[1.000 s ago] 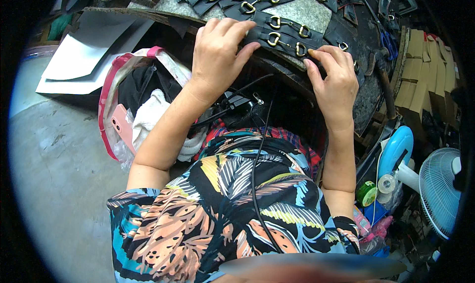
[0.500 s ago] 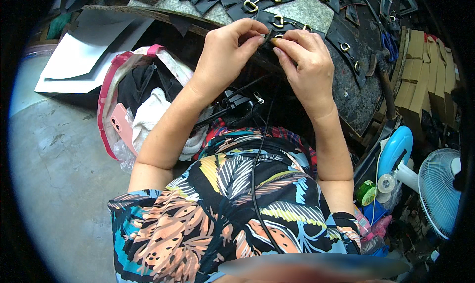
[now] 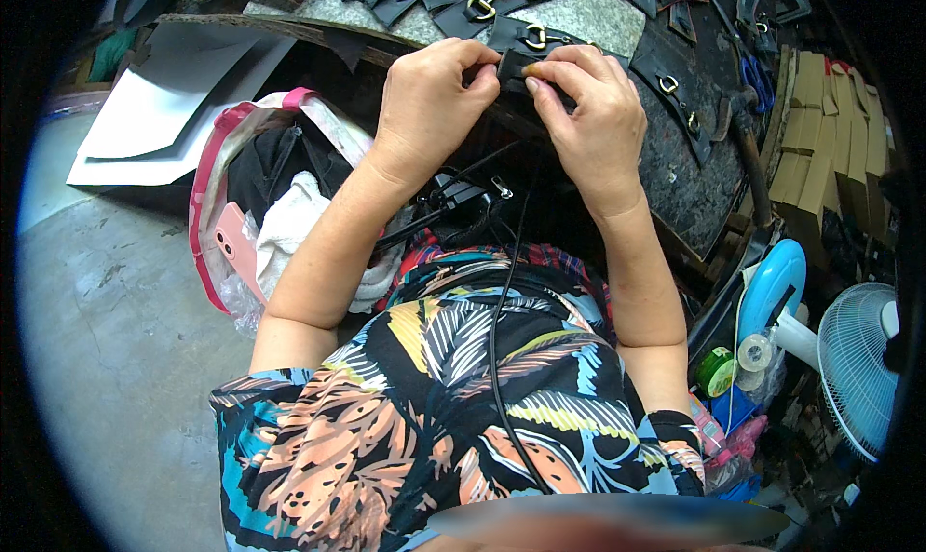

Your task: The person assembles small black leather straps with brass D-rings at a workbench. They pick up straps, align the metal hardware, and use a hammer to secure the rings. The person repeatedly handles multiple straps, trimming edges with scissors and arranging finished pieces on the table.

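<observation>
Both of my hands meet over a small black leather piece at the near edge of the worktable. My left hand pinches its left end and my right hand pinches its right end, fingertips nearly touching. Just beyond them, several black leather straps with brass buckles lie in rows on the grey tabletop. More buckled straps lie on the dark surface to the right of my right hand.
An open pink-trimmed bag with cloth and a pink phone stands on the concrete floor at left. White sheets lie beyond it. A hammer, stacked cardboard pieces, a blue-and-white fan and tape rolls crowd the right.
My hands, spread apart on the straps a second ago, have come together and drawn back toward me, holding one small black piece between them.
</observation>
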A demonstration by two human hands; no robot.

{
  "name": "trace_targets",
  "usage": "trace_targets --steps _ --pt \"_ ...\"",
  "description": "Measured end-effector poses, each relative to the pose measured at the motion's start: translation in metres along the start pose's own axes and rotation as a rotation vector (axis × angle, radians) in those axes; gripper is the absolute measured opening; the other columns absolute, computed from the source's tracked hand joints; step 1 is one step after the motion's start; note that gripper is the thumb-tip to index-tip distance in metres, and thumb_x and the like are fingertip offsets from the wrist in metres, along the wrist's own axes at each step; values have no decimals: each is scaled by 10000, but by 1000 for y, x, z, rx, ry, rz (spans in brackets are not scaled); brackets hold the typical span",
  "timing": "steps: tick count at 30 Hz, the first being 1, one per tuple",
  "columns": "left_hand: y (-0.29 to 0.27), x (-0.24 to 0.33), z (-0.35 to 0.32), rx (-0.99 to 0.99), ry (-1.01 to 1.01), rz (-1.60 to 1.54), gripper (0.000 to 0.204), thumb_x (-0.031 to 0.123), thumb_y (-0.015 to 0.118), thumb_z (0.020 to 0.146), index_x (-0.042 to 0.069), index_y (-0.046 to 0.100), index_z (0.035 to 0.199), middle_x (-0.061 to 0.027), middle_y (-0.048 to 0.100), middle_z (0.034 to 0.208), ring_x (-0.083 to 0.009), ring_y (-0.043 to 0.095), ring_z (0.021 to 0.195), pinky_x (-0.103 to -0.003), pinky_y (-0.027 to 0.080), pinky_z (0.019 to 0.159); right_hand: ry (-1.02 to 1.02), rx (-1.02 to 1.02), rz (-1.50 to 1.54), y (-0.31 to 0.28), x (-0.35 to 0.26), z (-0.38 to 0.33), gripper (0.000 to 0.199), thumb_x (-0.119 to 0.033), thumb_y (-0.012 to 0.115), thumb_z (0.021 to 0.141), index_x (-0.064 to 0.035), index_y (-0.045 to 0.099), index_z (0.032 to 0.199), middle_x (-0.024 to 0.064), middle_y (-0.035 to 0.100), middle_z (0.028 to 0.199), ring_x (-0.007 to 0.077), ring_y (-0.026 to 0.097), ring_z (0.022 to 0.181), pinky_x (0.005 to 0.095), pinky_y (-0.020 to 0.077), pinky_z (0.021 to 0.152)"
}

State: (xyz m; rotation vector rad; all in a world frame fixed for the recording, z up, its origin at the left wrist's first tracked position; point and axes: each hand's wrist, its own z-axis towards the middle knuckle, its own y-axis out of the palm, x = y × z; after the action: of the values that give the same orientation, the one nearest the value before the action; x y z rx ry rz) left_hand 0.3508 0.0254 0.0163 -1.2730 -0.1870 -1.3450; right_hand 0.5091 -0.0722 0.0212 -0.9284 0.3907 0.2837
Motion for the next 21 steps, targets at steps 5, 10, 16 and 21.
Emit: trace_targets --steps 5,10,16,21 --pt "-2 -4 2 -26 -31 -18 152 105 715 852 -5 755 950 -169 737 838 -287 748 769 -350 585 712 5 -11 50 -3 4 2 241 -163 796 809 -139 744 1043 20 709 965 245 679 910 389 516 795" --pt "-4 -3 4 -118 -197 -167 197 136 697 871 -25 749 971 -164 747 837 -216 738 732 -321 570 700 -26 -17 -16 -3 1 8 303 -180 804 799 -183 745 1097 15 711 934 239 689 866 378 527 762" --pt "-8 -3 7 -222 -241 -238 221 184 714 972 -16 754 1060 9 673 754 -46 595 664 -207 469 588 -134 -6 -149 1 0 13 317 -174 788 817 -213 749 1129 10 718 941 225 696 840 365 548 724" --pt "-13 -11 9 -303 -366 -353 271 223 722 985 -9 746 1125 -7 699 826 -54 629 693 -204 513 602 -112 32 -125 3 5 7 277 -167 774 843 -185 750 1118 17 722 939 236 701 835 366 563 720"
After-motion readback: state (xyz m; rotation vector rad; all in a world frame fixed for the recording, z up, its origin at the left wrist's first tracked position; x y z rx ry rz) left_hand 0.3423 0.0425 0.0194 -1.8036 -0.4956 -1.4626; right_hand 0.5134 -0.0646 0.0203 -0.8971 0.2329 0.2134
